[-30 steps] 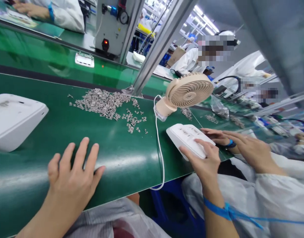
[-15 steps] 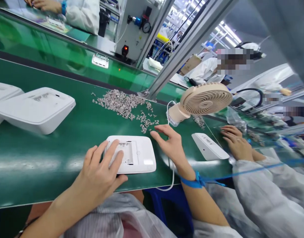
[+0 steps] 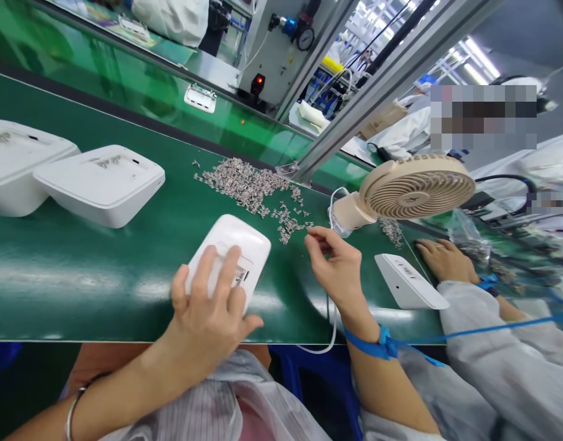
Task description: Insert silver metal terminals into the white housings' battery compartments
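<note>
1. Two hands are at work over a green tabletop [image 3: 102,282], the left hand [image 3: 212,306] on a white case [image 3: 238,242] and the right hand [image 3: 339,266] just beyond it.
2. That white case lies near the front edge of the tabletop, turned at a slant, its far end pointing toward a heap of metal pieces [image 3: 249,180].
3. The left hand clasps the near end of the case, with its fingers spread across the top and its thumb against the near side. A thin bracelet [image 3: 72,413] circles that wrist.
4. The right hand hovers at the near fringe of the metal pieces, its thumb and forefinger drawn together in a pinch. Whether a piece sits between them is too small to tell.
5. A blue strap [image 3: 377,343] is tied round the right wrist, and its tail runs off to the right.
6. Two larger white boxes [image 3: 100,184] stand side by side on the tabletop, well to the left of the held case.
7. A beige fan [image 3: 414,187] stands behind the right hand, and its white cord [image 3: 329,306] drops over the front edge.
8. Further right, a co-worker's hand [image 3: 446,260] rests flat just beside another white unit [image 3: 410,282].
</note>
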A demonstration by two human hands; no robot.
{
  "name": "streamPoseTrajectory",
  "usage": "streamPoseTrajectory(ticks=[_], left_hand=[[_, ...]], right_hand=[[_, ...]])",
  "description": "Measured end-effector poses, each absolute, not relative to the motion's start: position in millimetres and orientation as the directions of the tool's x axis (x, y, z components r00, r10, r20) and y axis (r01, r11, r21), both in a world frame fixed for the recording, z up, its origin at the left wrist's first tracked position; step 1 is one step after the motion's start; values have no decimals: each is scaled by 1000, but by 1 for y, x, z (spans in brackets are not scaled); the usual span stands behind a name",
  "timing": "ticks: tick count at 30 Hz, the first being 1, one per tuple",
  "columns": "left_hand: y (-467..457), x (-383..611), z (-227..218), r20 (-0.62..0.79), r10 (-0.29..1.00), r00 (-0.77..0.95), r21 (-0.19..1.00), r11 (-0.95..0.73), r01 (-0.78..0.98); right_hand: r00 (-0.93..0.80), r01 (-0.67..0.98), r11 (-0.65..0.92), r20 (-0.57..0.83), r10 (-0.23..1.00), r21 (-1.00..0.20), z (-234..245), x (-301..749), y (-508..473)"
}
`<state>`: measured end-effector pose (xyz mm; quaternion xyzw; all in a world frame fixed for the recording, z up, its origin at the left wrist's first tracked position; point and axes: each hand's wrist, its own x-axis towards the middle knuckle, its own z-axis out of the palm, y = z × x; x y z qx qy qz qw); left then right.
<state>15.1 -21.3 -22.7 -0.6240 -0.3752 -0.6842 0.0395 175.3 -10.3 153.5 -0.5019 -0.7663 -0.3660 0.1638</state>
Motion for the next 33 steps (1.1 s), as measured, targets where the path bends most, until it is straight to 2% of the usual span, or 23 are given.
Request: streamPoseTrajectory(ticks=[3, 7, 12, 16, 33], left_hand=[[-34, 19, -21, 896, 436, -87, 426, -786, 449], [-43, 23, -19, 869, 494, 28, 417, -763, 495], [-49, 36, -12, 857, 514, -31, 394, -615, 683], [-51, 42, -10, 854, 516, -67, 384, -539, 749], [-49, 47, -11, 868, 480, -126, 400, -525, 751]], right_hand=[[-455, 890, 328, 575, 680, 317, 148, 159, -19], [-502, 863, 373, 489, 714, 342, 141, 138, -28], [-465, 885, 400, 431, 773, 238, 129, 120, -33], [-423, 903, 409, 434, 795, 131, 118, 118, -38], [-357, 934, 310, 479, 802, 176, 108, 128, -53]])
